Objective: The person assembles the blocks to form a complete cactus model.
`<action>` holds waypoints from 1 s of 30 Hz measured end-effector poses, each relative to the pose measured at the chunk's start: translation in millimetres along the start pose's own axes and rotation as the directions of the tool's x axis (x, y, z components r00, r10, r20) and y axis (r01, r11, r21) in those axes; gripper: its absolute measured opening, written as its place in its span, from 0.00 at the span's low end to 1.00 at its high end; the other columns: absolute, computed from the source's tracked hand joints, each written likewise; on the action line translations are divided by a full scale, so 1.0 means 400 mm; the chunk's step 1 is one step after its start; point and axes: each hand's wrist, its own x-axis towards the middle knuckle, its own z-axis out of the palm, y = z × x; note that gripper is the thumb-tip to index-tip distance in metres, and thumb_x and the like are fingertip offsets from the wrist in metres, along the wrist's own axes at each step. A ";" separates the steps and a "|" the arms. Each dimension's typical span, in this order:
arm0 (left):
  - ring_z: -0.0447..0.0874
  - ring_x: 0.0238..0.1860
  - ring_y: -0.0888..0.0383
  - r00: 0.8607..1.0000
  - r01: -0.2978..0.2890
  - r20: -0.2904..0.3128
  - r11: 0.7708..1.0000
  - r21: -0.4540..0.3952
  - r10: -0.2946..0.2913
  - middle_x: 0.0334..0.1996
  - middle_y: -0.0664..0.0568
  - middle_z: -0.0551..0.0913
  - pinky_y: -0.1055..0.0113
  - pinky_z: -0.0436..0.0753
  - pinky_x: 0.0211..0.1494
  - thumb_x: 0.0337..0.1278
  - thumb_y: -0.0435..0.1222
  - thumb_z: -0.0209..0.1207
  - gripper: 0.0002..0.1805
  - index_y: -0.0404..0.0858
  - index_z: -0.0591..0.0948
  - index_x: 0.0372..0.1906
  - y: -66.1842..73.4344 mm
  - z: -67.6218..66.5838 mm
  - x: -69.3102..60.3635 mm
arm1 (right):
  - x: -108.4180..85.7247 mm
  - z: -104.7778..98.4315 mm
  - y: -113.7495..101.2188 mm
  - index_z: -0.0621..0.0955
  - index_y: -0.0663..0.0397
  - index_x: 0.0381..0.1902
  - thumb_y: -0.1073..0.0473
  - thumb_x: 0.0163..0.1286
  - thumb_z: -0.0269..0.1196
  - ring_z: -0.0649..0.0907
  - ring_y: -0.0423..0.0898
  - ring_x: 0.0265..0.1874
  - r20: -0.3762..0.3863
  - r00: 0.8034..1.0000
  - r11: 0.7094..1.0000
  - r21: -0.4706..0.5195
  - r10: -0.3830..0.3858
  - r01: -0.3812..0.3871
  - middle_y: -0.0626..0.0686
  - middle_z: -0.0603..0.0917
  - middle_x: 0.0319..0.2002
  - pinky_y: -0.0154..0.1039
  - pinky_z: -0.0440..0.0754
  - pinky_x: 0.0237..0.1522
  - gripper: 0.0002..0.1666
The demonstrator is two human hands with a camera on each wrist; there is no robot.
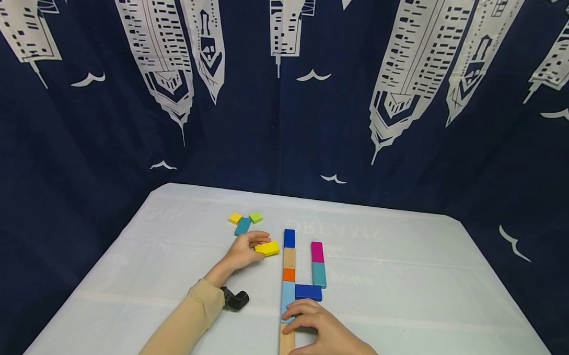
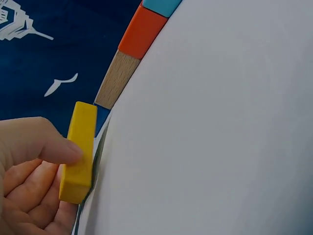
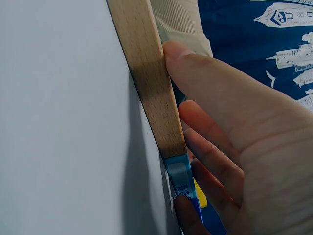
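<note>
My left hand (image 1: 242, 253) pinches a yellow block (image 1: 267, 248) above the table, left of the row's far end; the left wrist view shows the thumb flat on one face. Several blocks form a long row: dark blue (image 1: 289, 238), plain wood (image 1: 289, 257), orange (image 1: 288, 274), light blue (image 1: 287, 295), and a long plain wooden block (image 1: 286, 340) nearest me. My right hand (image 1: 331, 333) holds that long block, thumb at its right edge and curved fingers reaching over it and the light blue block. A blue block (image 1: 308, 292) lies crosswise beside the light blue one.
Right of the row, a magenta block (image 1: 317, 252) meets a teal block (image 1: 318, 275) end to end. Farther left lie a small yellow block (image 1: 235, 218), a green block (image 1: 256, 216) and a teal block (image 1: 242, 226). A dark patterned curtain (image 1: 276, 135) hangs behind the white table (image 1: 403, 286).
</note>
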 end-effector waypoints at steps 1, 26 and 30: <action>0.77 0.51 0.48 1.000 0.006 0.007 1.000 0.014 -0.007 0.48 0.43 0.81 0.54 0.73 0.57 0.39 0.19 0.60 0.28 0.28 0.76 0.54 -0.010 0.003 0.005 | -0.001 0.000 0.001 0.82 0.35 0.43 0.44 0.52 0.71 0.71 0.43 0.58 0.002 1.000 1.000 -0.003 -0.002 0.002 0.40 0.78 0.52 0.43 0.70 0.58 0.19; 0.77 0.42 0.56 0.996 -0.029 -0.075 0.983 0.183 0.043 0.39 0.53 0.84 0.64 0.74 0.45 0.39 0.31 0.72 0.18 0.37 0.84 0.42 -0.047 0.004 -0.013 | 0.002 -0.002 -0.001 0.82 0.37 0.44 0.45 0.53 0.71 0.71 0.43 0.57 0.008 1.000 1.000 -0.020 -0.022 0.022 0.41 0.78 0.53 0.43 0.71 0.57 0.19; 0.78 0.43 0.55 0.997 -0.032 -0.067 0.983 0.180 0.045 0.40 0.53 0.84 0.62 0.74 0.47 0.39 0.31 0.72 0.18 0.38 0.84 0.43 -0.054 0.007 -0.012 | 0.001 -0.002 0.000 0.82 0.37 0.44 0.45 0.53 0.71 0.70 0.43 0.57 0.009 1.000 1.000 -0.019 -0.020 0.020 0.41 0.78 0.53 0.43 0.71 0.56 0.19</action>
